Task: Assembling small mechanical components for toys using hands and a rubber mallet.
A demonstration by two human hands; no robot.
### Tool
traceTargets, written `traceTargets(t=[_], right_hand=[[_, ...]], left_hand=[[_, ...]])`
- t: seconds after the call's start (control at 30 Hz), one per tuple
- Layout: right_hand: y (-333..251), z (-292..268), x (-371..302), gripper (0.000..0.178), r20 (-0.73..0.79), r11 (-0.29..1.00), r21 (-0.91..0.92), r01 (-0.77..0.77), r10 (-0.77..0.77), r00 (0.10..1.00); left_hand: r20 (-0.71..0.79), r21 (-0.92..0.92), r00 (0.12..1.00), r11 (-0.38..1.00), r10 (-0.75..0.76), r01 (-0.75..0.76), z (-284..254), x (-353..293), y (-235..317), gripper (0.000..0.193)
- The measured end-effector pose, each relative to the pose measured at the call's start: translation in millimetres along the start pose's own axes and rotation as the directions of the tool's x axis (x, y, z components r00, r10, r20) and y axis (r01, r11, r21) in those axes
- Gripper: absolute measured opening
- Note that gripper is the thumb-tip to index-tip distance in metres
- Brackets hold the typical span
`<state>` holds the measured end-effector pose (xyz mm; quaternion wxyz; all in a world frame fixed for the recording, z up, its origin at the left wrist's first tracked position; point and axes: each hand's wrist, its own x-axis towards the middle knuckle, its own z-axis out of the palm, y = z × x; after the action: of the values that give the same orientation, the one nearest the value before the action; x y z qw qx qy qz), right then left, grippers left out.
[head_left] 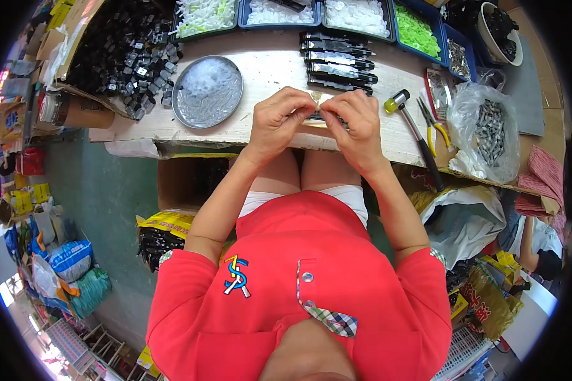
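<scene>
Close to the table's front edge, my left hand (276,120) and my right hand (356,127) meet, fingertips almost touching. Each is closed in a pinch between thumb and fingers. Whatever they grip is too small and covered to name; a bit of something dark shows under the fingertips. Just beyond the hands lies a stack of black, long-bodied parts with shiny strips (340,57), side by side. To the left rests a round metal plate (190,113) of small clear pieces. On the right are a hammer (416,133) with a yellow-ended head and yellow-handled pliers (433,124).
Along the back stand trays of white pieces (356,19) and bright green pieces (418,32). Many black and clear parts (133,63) fill the left side. A plastic bag of metal parts (491,130) sits at right. An open cardboard box (178,181) is under the table.
</scene>
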<state>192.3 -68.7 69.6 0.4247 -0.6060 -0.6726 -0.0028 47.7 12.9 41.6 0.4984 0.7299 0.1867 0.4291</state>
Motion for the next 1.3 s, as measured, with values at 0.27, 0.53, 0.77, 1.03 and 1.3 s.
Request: traceTargets(t=[0.27, 0.53, 0.77, 1.03, 1.3], right_hand=[[24, 18, -17, 0.009, 0.141, 0.982, -0.170, 0.079, -0.055, 0.989], [24, 15, -17, 0.017, 0.218, 0.990, -0.130, 0.047, -0.017, 0.976], [27, 0, -15, 0.026, 0.275, 0.986, -0.158, 0.045, 0.000, 0.961], [96, -77, -15, 0.010, -0.118, 0.964, -0.088, -0.249, 0.238, 0.964], [162, -135, -26, 0.020, -0.129, 0.765, -0.355, -0.538, 0.530, 0.838]], left_hand=[[0.135, 0.481, 0.991, 0.874, 0.011, -0.075, -10, -5, -15, 0.027], [0.194, 0.554, 0.976, 0.832, -0.096, -0.028, -4, 2, -19, 0.025], [0.407, 0.747, 0.901, 0.623, -0.150, -0.233, 6, 29, 3, 0.015], [0.699, 0.664, 0.688, 0.536, -0.195, -0.522, 60, 136, 23, 0.018], [0.655, 0.714, 0.755, 0.364, -0.042, -0.599, 207, 248, -55, 0.018]])
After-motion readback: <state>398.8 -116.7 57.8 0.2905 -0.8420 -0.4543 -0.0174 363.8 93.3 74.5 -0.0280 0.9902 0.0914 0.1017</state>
